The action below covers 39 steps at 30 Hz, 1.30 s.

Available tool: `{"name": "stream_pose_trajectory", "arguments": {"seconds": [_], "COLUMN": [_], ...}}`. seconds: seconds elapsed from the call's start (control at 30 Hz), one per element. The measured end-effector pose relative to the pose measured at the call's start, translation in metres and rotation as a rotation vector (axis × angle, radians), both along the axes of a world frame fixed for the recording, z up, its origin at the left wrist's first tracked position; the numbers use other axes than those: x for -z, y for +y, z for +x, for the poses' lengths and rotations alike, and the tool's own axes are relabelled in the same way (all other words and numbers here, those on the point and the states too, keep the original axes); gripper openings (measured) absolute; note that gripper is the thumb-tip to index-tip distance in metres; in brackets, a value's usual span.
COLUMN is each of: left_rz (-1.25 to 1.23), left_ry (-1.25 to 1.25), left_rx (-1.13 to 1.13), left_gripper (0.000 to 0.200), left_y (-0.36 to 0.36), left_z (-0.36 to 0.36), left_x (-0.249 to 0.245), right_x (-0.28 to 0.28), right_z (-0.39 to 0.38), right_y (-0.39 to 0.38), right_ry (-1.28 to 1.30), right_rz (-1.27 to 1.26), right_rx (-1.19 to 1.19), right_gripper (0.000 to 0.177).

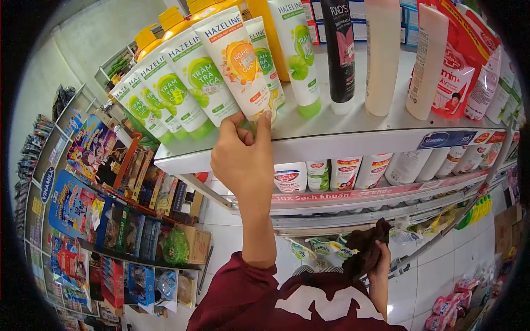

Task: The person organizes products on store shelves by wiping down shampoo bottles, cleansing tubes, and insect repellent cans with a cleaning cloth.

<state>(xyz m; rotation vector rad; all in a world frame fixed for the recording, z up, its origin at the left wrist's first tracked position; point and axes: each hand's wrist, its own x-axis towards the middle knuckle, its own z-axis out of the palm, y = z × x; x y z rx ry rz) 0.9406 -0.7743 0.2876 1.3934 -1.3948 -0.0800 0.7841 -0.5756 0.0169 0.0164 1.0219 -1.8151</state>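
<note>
My left hand (241, 151) reaches up to the top shelf, thumb and fingers closed around the lower end of a white and orange Hazeline tube (234, 60). The tube stands tilted at the shelf's front edge, its cap mostly hidden by my fingers. Beside it on the left is a row of white and green Hazeline tubes (196, 83) on green caps. Another green-capped tube (298, 60) stands to the right. Lower down, my right hand (380, 270) grips a crumpled dark brown cloth (367, 248) in front of the lower shelves.
The top shelf (342, 124) also bears a black Pond's bottle (339, 55), pale bottles (382, 60) and red pouches (455, 83). Below stand several Lifebuoy bottles (346, 174). Stocked racks (127, 226) line the left. Pink packs (452, 303) lie on the tiled floor at lower right.
</note>
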Motion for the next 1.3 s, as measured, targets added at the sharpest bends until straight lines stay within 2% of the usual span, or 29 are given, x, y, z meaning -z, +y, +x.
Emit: {"name": "stream_pose_trajectory", "arguments": {"seconds": [0.1,0.2,0.3,0.4,0.43,0.57,0.67,0.7,0.8,0.87,0.9,0.93,0.97,1.0,1.03,1.07,1.1,1.13,1.17,1.2,1.23,1.27,1.3], "left_rz": [0.001,-0.265,-0.257,-0.272,-0.207,-0.185,-0.157,-0.249,-0.041,-0.142,-0.197,-0.005,0.021,0.294,0.334,0.285,0.542,0.555,0.393,0.426,0.457,0.66,0.629], "left_ry": [0.014,0.209,0.128,-0.037,-0.091,-0.191,-0.19,-0.147,0.014,0.096,0.126,0.387,0.437,0.669,0.785,0.538,0.344,-0.056,-0.326,-0.267,-0.207,0.19,0.269], "left_rx": [0.046,0.163,0.314,0.252,0.236,0.125,0.176,0.247,0.37,0.552,0.642,0.817,0.811,0.901,0.808,0.649,0.566,0.463,0.525,0.516,0.506,0.425,0.435], "left_gripper": [0.037,0.034,0.033,0.033,0.034,0.034,0.032,0.03,0.03,0.026,0.024,0.036,0.041,0.039,0.037,0.039,0.039,0.038,0.04,0.041,0.042,0.042,0.041], "left_y": [-0.001,0.006,0.012,-0.001,-0.002,-0.015,-0.003,0.007,0.046,0.05,0.05,0.054,0.059,0.067,0.075,0.071,0.084,0.093,0.102,0.111,0.12,0.128,0.134], "left_z": [0.005,0.003,-0.01,-0.03,-0.034,-0.049,-0.03,-0.013,0.042,0.072,0.087,0.101,0.108,0.112,0.106,0.104,0.1,0.095,0.097,0.102,0.107,0.12,0.128], "left_x": [0.001,0.014,0.015,0.005,-0.001,-0.004,-0.01,-0.011,-0.011,0.004,0.016,0.041,0.063,0.077,0.091,0.139,0.132,0.152,0.166,0.178,0.191,0.205,0.205], "right_x": [0.001,0.003,0.014,0.01,0.002,0.002,-0.033,-0.038,-0.03,-0.012,-0.027,-0.023,-0.014,-0.014,-0.013,-0.006,0.004,-0.015,-0.04,-0.097,-0.117,-0.097,-0.095], "right_z": [0.003,0.003,-0.008,-0.013,-0.011,-0.01,0.009,0.014,0.02,0.018,0.026,0.029,0.029,0.039,0.049,0.067,0.087,0.108,0.122,0.144,0.156,0.154,0.162], "right_y": [-0.001,-0.002,0.001,0.002,0.001,0.001,0.0,0.0,0.002,-0.003,-0.01,-0.022,-0.039,-0.06,-0.082,-0.103,-0.123,-0.134,-0.132,-0.128,-0.133,-0.143,-0.143], "right_ry": [-0.065,-0.051,-0.01,0.032,0.074,0.122,-0.014,0.041,0.139,0.118,0.181,0.174,0.169,0.033,-0.108,-0.202,-0.295,-0.383,0.144,0.681,0.471,0.278,0.238], "right_rz": [-0.017,-0.042,-0.025,-0.01,-0.042,-0.08,-0.069,-0.074,-0.103,-0.122,-0.188,-0.115,-0.046,-0.18,-0.298,-0.37,-0.435,-0.49,-0.487,-0.481,-0.363,-0.253,-0.252], "right_rx": [0.014,-0.041,-0.155,-0.174,-0.17,-0.181,-0.118,-0.13,-0.204,-0.295,-0.33,-0.41,-0.491,-0.556,-0.631,-0.582,-0.53,-0.473,-0.63,-0.757,-0.811,-0.983,-0.998], "right_gripper": [0.037,0.04,0.048,0.05,0.051,0.053,0.048,0.049,0.052,0.053,0.049,0.049,0.049,0.05,0.051,0.045,0.039,0.034,0.043,0.052,0.056,0.049,0.045]}}
